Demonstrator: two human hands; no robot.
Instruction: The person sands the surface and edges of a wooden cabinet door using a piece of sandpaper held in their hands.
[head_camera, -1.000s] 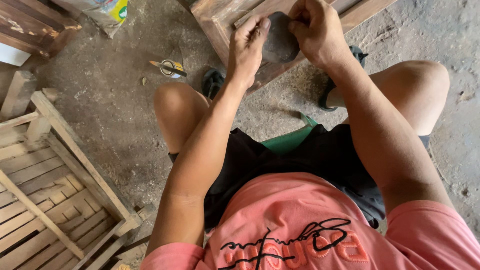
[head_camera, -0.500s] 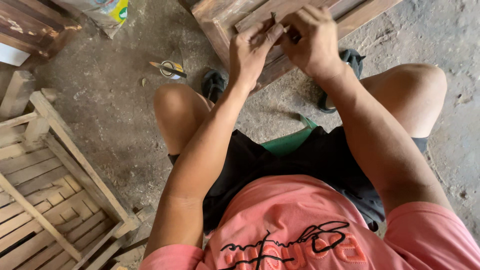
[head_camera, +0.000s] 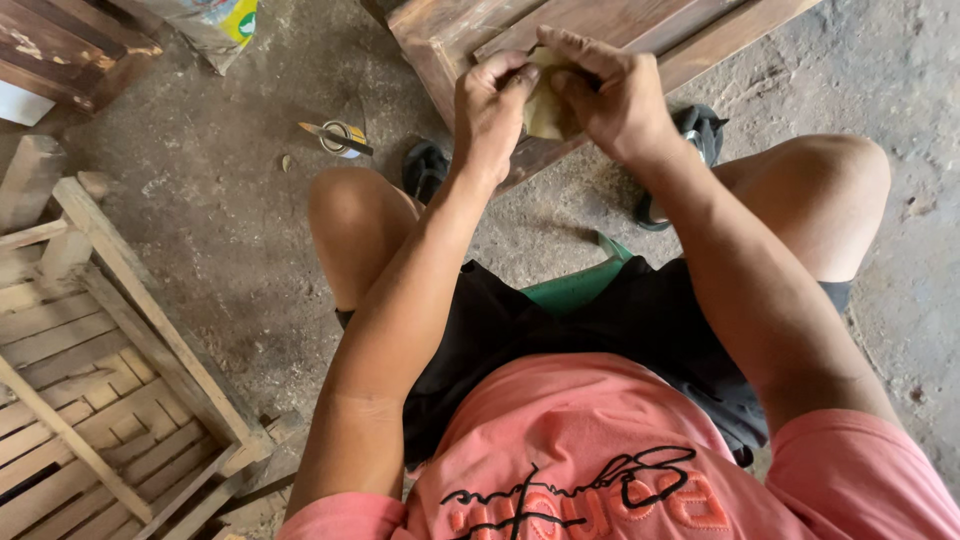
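Both hands meet above a dark wooden frame piece (head_camera: 470, 30) at the top of the head view. My left hand (head_camera: 490, 110) and my right hand (head_camera: 610, 95) pinch a small tan sheet, probably sandpaper (head_camera: 545, 110), between their fingers. The sheet looks folded and is mostly hidden by my fingers. I sit on a green seat (head_camera: 575, 285) with my knees apart on either side of the wood.
A slatted wooden crate frame (head_camera: 90, 380) lies at the left. A small tin with a stick across it (head_camera: 340, 138) stands on the concrete floor. Sandals (head_camera: 695, 135) sit under the wooden piece. A plastic sack (head_camera: 215, 25) is at the top left.
A second ago my right hand pressed a dark sheet on the wood. Both hands have since come together, and the sheet now shows its tan side, folded between my fingers.
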